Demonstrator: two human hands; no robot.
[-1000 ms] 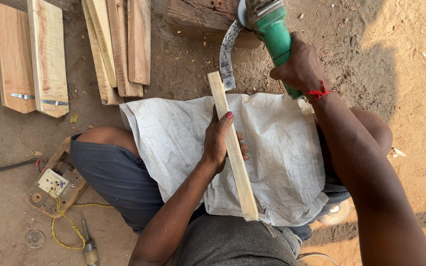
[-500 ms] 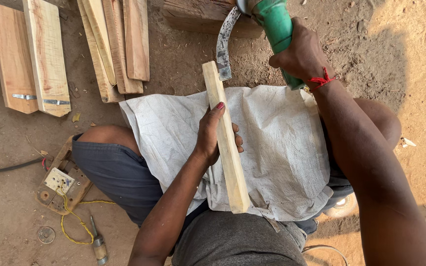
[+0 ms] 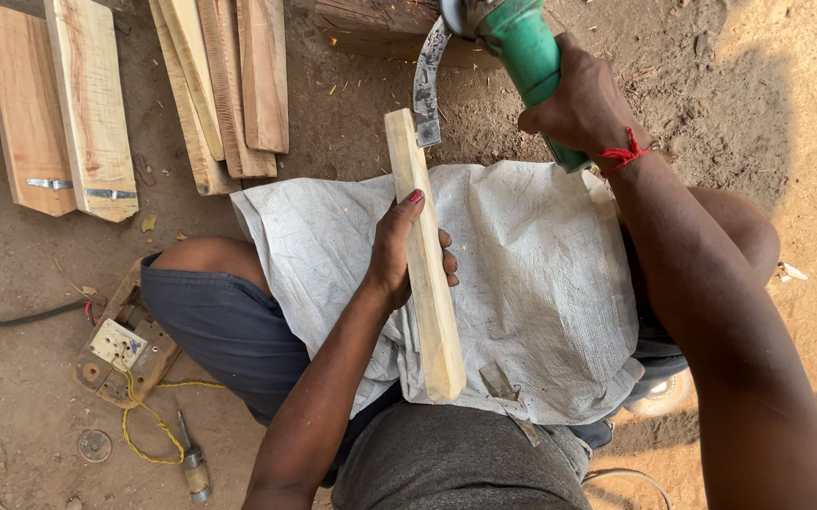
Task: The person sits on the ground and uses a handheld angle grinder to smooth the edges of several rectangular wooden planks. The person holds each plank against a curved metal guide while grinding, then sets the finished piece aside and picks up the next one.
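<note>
My left hand (image 3: 403, 253) grips a long pale wooden slat (image 3: 425, 283) around its middle. The slat lies along a white woven sack (image 3: 531, 274) spread over my lap, its far end pointing away from me. My right hand (image 3: 586, 106) is closed around the green body of an angle grinder (image 3: 522, 47). The grinder's disc guard sits at the top edge of the view, just right of the slat's far end. A curved metal blade (image 3: 425, 85) lies on the ground, touching that far end.
Several cut wooden boards (image 3: 224, 85) lie on the dirt at the upper left, two more (image 3: 54, 104) further left. A wooden block (image 3: 380, 33) sits ahead. A socket board (image 3: 117, 345) with yellow wire, a black cable (image 3: 12, 316) and a screwdriver (image 3: 191, 463) lie at the left.
The view has drifted, so the slat and grinder sit slightly higher and further left. Both hands keep the same grips. The slat's far end stays next to the curved blade.
</note>
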